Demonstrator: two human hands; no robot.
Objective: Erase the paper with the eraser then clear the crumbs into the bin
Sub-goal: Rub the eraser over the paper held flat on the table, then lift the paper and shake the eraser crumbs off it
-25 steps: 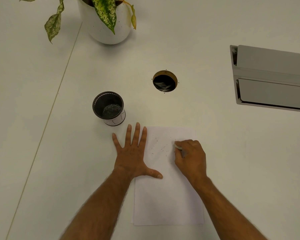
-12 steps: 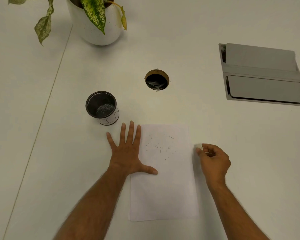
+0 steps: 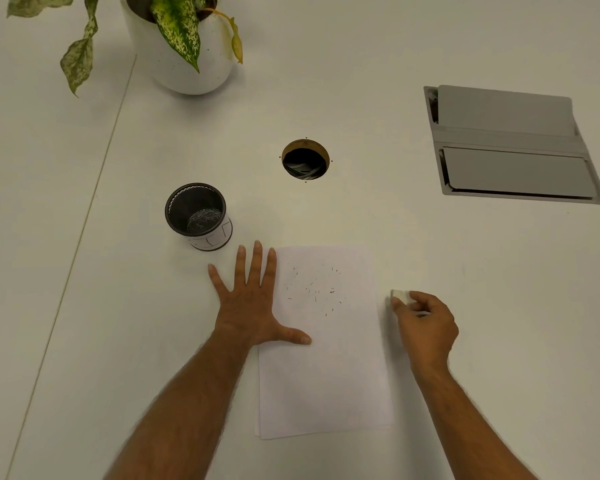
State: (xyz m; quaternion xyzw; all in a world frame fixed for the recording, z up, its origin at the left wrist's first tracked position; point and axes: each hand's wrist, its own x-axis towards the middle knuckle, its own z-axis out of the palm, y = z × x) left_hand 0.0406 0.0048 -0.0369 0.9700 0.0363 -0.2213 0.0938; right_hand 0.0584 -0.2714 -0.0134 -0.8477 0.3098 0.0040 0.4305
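Note:
A white sheet of paper (image 3: 326, 375) lies on the white table in front of me. Dark eraser crumbs (image 3: 316, 289) are scattered over its upper half. My left hand (image 3: 250, 306) rests flat with fingers spread on the sheet's left edge, thumb on the paper. My right hand (image 3: 423, 323) sits on the table just right of the sheet, fingertips pinching a small white eraser (image 3: 400, 296) that touches or nearly touches the tabletop. A small black mesh bin (image 3: 198, 216) stands upright to the upper left of the paper, beyond my left fingertips.
A round cable hole (image 3: 305, 160) opens in the table beyond the paper. A grey hinged cable flap (image 3: 510, 147) is set into the table at the far right. A white pot with a leafy plant (image 3: 184, 46) stands at the far left. A table seam (image 3: 84, 220) runs down the left.
My right hand has carried the eraser off the paper to the table on its right, uncovering the crumbs. My left hand has stayed flat on the sheet's edge.

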